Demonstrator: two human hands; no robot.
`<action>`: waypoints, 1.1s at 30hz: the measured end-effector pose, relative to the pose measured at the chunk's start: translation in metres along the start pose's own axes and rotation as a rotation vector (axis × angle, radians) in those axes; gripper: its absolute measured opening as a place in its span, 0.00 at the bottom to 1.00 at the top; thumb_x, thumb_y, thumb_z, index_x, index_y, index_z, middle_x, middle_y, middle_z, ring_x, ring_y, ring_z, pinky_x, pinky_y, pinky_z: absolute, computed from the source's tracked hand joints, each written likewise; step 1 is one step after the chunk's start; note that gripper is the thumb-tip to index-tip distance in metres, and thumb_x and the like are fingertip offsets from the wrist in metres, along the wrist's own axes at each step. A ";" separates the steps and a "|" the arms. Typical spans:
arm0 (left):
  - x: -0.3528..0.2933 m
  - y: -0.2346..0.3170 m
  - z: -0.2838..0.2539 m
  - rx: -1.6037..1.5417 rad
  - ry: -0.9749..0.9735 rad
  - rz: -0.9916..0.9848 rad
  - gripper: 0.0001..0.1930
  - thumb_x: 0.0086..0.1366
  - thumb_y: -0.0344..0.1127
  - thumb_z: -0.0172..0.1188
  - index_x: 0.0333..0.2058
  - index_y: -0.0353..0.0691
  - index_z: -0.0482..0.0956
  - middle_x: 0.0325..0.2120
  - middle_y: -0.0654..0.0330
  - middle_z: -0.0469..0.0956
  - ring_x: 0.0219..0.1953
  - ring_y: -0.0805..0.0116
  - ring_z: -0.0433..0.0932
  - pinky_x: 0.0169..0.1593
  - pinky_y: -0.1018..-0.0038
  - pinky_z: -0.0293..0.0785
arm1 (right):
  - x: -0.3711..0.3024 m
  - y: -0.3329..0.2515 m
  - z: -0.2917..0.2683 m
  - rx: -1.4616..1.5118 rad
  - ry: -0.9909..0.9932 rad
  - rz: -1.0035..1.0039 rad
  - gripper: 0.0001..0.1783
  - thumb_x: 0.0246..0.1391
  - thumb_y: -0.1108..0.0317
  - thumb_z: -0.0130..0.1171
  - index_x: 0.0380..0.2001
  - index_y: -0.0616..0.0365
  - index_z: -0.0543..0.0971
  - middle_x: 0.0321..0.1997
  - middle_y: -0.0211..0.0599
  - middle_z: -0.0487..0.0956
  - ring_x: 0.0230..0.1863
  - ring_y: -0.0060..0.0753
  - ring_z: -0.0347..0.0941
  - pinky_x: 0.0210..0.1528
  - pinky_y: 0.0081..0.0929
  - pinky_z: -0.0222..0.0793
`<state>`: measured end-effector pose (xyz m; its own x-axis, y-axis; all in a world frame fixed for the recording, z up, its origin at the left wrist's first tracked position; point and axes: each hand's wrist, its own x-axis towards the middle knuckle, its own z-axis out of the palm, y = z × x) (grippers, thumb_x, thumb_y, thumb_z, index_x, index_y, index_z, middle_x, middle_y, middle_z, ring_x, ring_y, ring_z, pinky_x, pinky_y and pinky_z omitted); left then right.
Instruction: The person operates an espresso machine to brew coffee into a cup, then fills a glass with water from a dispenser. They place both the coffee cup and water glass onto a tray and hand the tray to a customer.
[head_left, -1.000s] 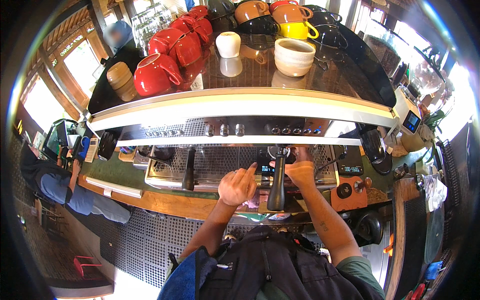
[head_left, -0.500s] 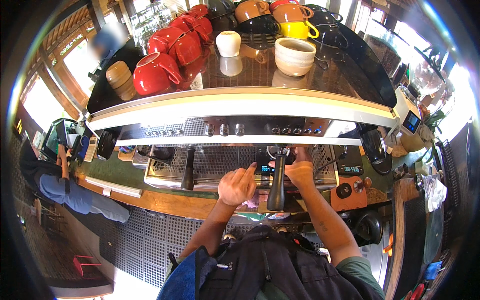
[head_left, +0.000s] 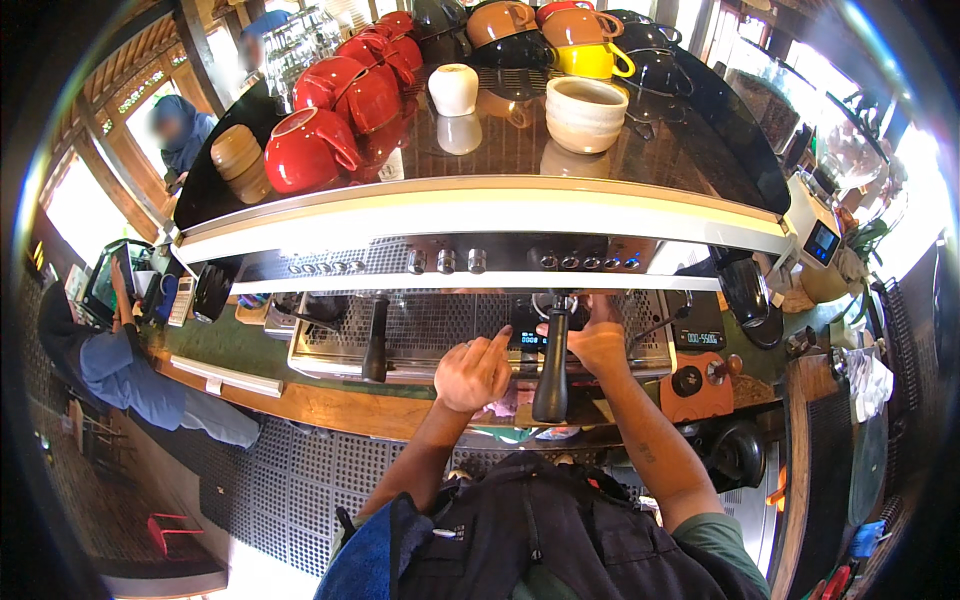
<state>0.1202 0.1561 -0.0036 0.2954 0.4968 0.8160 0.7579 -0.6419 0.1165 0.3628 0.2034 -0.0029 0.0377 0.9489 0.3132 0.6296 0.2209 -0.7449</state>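
Note:
My left hand [head_left: 472, 374] is in front of the espresso machine [head_left: 330, 262], holding nothing. Its index finger stretches toward the lit display of a small black scale [head_left: 526, 340] on the drip tray, while the other fingers curl. Whether the fingertip touches the scale, I cannot tell. My right hand [head_left: 598, 338] reaches under the group head, just right of a portafilter [head_left: 552, 385] with a black handle. Its thumb and fingers bend around something mostly hidden behind that handle. Another portafilter [head_left: 375, 340] is locked in on the left.
Red cups [head_left: 310, 150], a white cup [head_left: 453, 90] and a cream bowl-like cup [head_left: 586, 115] stand on the machine top. At right lie a second scale [head_left: 700, 335] and a tamper [head_left: 722, 368] on a brown mat. A co-worker [head_left: 130, 370] stands at the far left counter.
Both my hands hold nearly the same place. The scale's reading has changed slightly. Beyond the machine at left, a person in blue has come into view by the doorway.

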 end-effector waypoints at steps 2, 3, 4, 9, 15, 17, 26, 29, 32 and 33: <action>0.000 0.000 0.000 0.004 0.005 0.004 0.20 0.61 0.27 0.65 0.53 0.32 0.88 0.21 0.63 0.72 0.19 0.69 0.72 0.25 0.71 0.73 | 0.003 0.002 0.001 0.049 -0.009 -0.022 0.57 0.41 0.43 0.88 0.67 0.60 0.71 0.61 0.55 0.83 0.62 0.59 0.81 0.64 0.51 0.78; 0.000 0.000 0.000 0.005 0.007 0.004 0.20 0.61 0.27 0.65 0.53 0.32 0.88 0.21 0.63 0.72 0.19 0.69 0.72 0.25 0.71 0.73 | 0.004 0.002 0.001 0.079 -0.014 -0.030 0.57 0.41 0.43 0.88 0.68 0.60 0.71 0.62 0.56 0.82 0.62 0.60 0.81 0.64 0.51 0.77; 0.000 0.000 0.000 0.008 0.004 0.001 0.20 0.61 0.27 0.65 0.53 0.32 0.88 0.21 0.63 0.72 0.19 0.69 0.72 0.25 0.71 0.73 | 0.004 0.003 0.002 0.064 -0.017 -0.030 0.56 0.42 0.46 0.89 0.67 0.60 0.71 0.61 0.53 0.83 0.62 0.56 0.81 0.65 0.49 0.77; 0.000 0.000 0.000 0.003 -0.002 0.000 0.20 0.61 0.27 0.65 0.53 0.32 0.88 0.22 0.63 0.72 0.18 0.69 0.71 0.25 0.71 0.72 | 0.003 0.001 -0.001 0.000 -0.027 -0.017 0.53 0.41 0.50 0.92 0.63 0.61 0.72 0.56 0.49 0.84 0.60 0.48 0.81 0.66 0.44 0.77; -0.001 0.000 0.000 -0.004 -0.008 -0.006 0.20 0.61 0.27 0.65 0.53 0.32 0.88 0.22 0.63 0.72 0.19 0.69 0.71 0.25 0.71 0.72 | 0.003 -0.010 -0.008 0.011 -0.076 0.073 0.52 0.40 0.46 0.92 0.61 0.62 0.74 0.57 0.52 0.84 0.61 0.50 0.82 0.67 0.45 0.76; 0.000 0.000 0.000 -0.005 -0.008 -0.006 0.21 0.61 0.27 0.65 0.53 0.32 0.88 0.22 0.63 0.72 0.19 0.69 0.72 0.25 0.71 0.72 | 0.003 -0.014 -0.008 -0.008 -0.083 0.114 0.53 0.39 0.46 0.92 0.61 0.63 0.75 0.57 0.52 0.84 0.62 0.50 0.81 0.68 0.45 0.76; 0.002 0.001 -0.003 0.002 -0.008 -0.013 0.20 0.61 0.28 0.65 0.53 0.33 0.88 0.22 0.63 0.72 0.19 0.68 0.72 0.26 0.70 0.73 | -0.019 -0.005 -0.013 0.299 0.169 -0.123 0.42 0.51 0.59 0.84 0.64 0.62 0.75 0.60 0.50 0.84 0.60 0.46 0.83 0.63 0.44 0.78; 0.000 0.001 -0.001 -0.005 -0.002 -0.019 0.20 0.61 0.28 0.65 0.53 0.33 0.88 0.22 0.63 0.72 0.19 0.67 0.73 0.26 0.70 0.74 | -0.046 0.005 -0.013 0.406 0.345 -0.095 0.30 0.57 0.68 0.78 0.60 0.63 0.77 0.57 0.46 0.84 0.56 0.41 0.83 0.59 0.41 0.78; -0.002 0.000 0.000 -0.011 -0.007 -0.025 0.21 0.60 0.28 0.65 0.53 0.33 0.88 0.23 0.62 0.72 0.19 0.66 0.73 0.26 0.69 0.75 | -0.069 0.016 -0.019 0.413 0.395 -0.049 0.19 0.60 0.75 0.71 0.53 0.63 0.80 0.52 0.43 0.85 0.50 0.39 0.83 0.54 0.38 0.78; -0.002 0.000 0.001 -0.017 -0.006 -0.025 0.21 0.60 0.28 0.65 0.53 0.34 0.88 0.23 0.61 0.72 0.19 0.66 0.73 0.26 0.69 0.75 | -0.073 0.019 -0.022 0.447 0.400 -0.044 0.15 0.61 0.76 0.69 0.51 0.63 0.81 0.50 0.42 0.85 0.48 0.39 0.83 0.52 0.37 0.79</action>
<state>0.1202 0.1553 -0.0053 0.2797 0.5164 0.8093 0.7551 -0.6390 0.1468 0.3887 0.1332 -0.0270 0.3624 0.7974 0.4825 0.2534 0.4139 -0.8744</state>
